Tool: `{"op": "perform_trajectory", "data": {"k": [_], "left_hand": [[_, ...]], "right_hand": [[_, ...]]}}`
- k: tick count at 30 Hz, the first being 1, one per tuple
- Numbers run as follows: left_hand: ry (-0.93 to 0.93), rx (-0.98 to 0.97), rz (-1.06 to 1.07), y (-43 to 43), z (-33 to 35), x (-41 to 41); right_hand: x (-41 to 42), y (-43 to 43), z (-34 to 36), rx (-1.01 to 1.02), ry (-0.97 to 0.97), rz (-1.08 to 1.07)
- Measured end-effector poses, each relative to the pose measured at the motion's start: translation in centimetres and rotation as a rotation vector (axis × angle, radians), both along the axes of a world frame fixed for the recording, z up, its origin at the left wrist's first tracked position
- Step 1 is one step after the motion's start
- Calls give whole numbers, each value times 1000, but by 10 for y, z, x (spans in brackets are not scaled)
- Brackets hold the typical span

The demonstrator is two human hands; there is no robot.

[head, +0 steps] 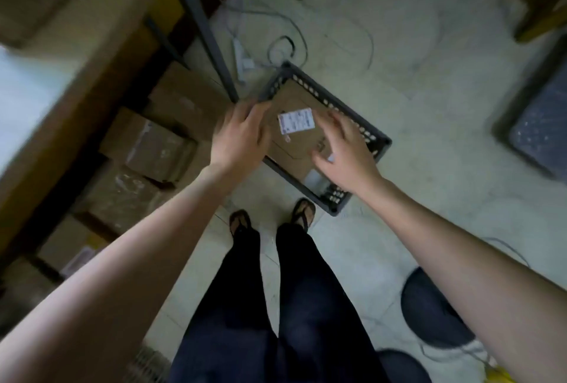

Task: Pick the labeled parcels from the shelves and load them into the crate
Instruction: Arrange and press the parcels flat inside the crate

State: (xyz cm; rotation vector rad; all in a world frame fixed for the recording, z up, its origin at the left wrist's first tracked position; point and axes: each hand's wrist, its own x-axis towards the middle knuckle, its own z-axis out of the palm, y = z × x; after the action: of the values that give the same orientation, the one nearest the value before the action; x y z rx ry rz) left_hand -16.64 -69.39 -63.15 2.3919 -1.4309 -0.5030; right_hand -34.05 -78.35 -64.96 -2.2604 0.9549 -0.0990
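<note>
At least four cardboard boxes [147, 143] sit on the shelf [211, 42] at left. The left hand [239, 137], fingers loosely straight, is over the left rim of a dark crate [365, 129] on the floor. One labeled parcel [291, 149] lies flat inside. The right hand [346, 155] spreads wide above its right side. A second crate [518, 140] stands far right.

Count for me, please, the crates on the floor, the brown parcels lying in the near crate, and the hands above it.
Crates: 2, the near crate and a second crate to its right
Brown parcels in the near crate: 1, a parcel with a white label
Hands: 2, the left hand and the right hand
Total: 5
</note>
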Motion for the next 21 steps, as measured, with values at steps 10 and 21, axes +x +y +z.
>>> {"op": "perform_trajectory", "data": {"k": [10,21], "left_hand": [[-361,-181,290,112,178,122],[-337,-59,430,180,221,170]], "right_hand": [[163,38,160,-146,-181,246],[250,96,238,-240,-227,350]]}}
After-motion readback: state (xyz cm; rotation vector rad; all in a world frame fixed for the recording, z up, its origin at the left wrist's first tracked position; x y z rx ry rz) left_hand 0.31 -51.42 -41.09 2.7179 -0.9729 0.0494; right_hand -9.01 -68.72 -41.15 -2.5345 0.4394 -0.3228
